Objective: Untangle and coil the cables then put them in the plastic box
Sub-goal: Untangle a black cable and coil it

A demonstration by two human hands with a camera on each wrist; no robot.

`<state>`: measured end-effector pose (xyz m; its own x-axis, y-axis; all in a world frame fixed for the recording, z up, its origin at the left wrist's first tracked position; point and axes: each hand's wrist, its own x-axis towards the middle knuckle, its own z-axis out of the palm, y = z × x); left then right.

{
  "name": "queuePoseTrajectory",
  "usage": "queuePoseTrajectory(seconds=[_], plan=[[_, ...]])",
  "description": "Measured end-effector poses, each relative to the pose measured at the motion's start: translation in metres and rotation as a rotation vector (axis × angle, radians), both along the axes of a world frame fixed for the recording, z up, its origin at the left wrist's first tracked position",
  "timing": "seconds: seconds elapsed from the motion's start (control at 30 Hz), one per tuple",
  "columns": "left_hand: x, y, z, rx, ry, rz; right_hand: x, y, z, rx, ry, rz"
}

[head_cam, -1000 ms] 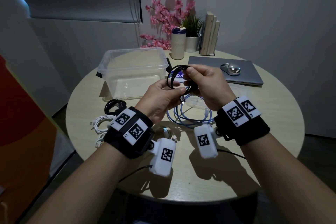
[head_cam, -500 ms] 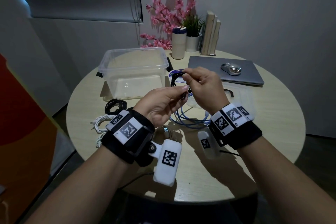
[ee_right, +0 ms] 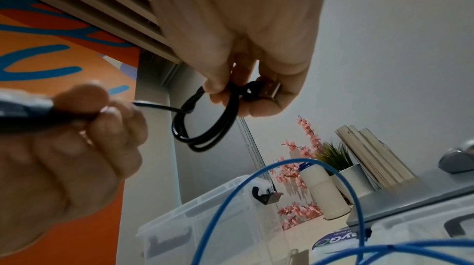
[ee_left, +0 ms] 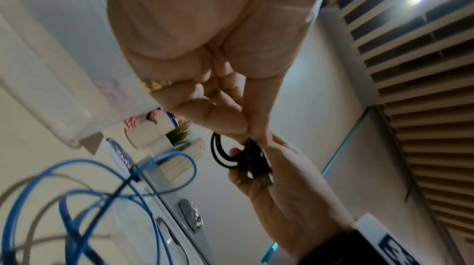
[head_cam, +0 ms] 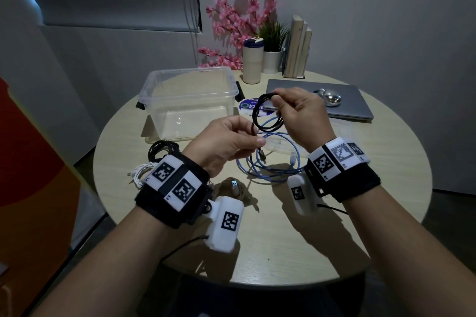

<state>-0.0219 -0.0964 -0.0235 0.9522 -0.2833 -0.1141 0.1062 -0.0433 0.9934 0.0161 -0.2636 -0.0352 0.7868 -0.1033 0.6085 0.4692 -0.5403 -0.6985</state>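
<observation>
A small coil of black cable (head_cam: 260, 110) (ee_right: 205, 127) hangs above the table's middle. My right hand (head_cam: 296, 110) (ee_right: 246, 95) pinches the coil's top together with a USB plug (ee_right: 269, 89). My left hand (head_cam: 239, 136) (ee_left: 246, 129) pinches the cable's loose end, whose plug (head_cam: 262, 156) (ee_left: 265, 180) dangles below the thumb. A clear plastic box (head_cam: 188, 100) stands open behind and to the left. A loose blue cable (head_cam: 273, 162) (ee_left: 77, 198) (ee_right: 295, 198) lies on the table under both hands.
A black cable bundle (head_cam: 161, 148) and a white cable (head_cam: 140, 171) lie at the table's left. The box lid (head_cam: 345, 131) lies flat on the right. Behind it are a grey laptop (head_cam: 347, 103), a tumbler (head_cam: 253, 62), a potted plant (head_cam: 273, 56) and books (head_cam: 298, 49).
My right hand has lifted the black coil higher and slightly right. My left hand has drawn the loose end away from the coil, so the plug now hangs below it.
</observation>
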Motion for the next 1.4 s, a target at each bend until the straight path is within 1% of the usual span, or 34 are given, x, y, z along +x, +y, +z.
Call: queuePoseTrajectory(seconds=[0.1,0.2,0.3,0.37,0.4,0.47,0.57,0.63,0.73,0.87,1.0,1.1,1.17,1.27,1.4], plan=[[0.009,0.01,0.003,0.127,-0.141,0.086,0.001,-0.005,0.0,0.081,0.091,0.021],[0.017,0.019,0.003,0.231,-0.288,0.236,-0.002,-0.003,0.002,0.157,0.2,0.076],[0.023,0.022,0.001,0.219,-0.383,0.385,-0.009,0.001,0.006,0.287,0.3,0.188],[0.024,0.021,0.0,0.136,-0.413,0.46,-0.014,0.005,0.009,0.387,0.35,0.274],[0.025,0.019,0.0,0.057,-0.409,0.481,-0.016,0.007,0.01,0.447,0.378,0.322],[0.024,0.014,0.001,-0.154,-0.344,0.477,-0.019,0.01,0.011,0.55,0.439,0.411],[0.023,0.007,0.003,-0.454,-0.143,0.409,-0.02,0.01,0.013,0.614,0.513,0.497],[0.024,0.007,0.003,-0.558,-0.026,0.346,-0.02,0.009,0.015,0.612,0.523,0.489],[0.022,0.006,0.0,-0.56,0.042,0.266,-0.019,0.009,0.017,0.587,0.486,0.413],[0.021,0.002,-0.01,-0.446,0.002,0.187,-0.016,0.011,0.017,0.632,0.407,0.332],[0.015,-0.005,-0.013,-0.438,-0.015,0.188,-0.016,0.015,0.018,0.686,0.312,0.264],[0.008,-0.01,-0.012,-0.461,-0.027,0.189,-0.016,0.018,0.017,0.681,0.254,0.221],[0.007,-0.013,-0.01,-0.469,-0.018,0.228,-0.016,0.021,0.015,0.678,0.251,0.226],[0.011,-0.013,-0.009,-0.445,0.023,0.299,-0.017,0.025,0.012,0.686,0.293,0.276],[0.014,-0.011,-0.009,-0.382,0.052,0.267,-0.019,0.026,0.008,0.644,0.328,0.311]])
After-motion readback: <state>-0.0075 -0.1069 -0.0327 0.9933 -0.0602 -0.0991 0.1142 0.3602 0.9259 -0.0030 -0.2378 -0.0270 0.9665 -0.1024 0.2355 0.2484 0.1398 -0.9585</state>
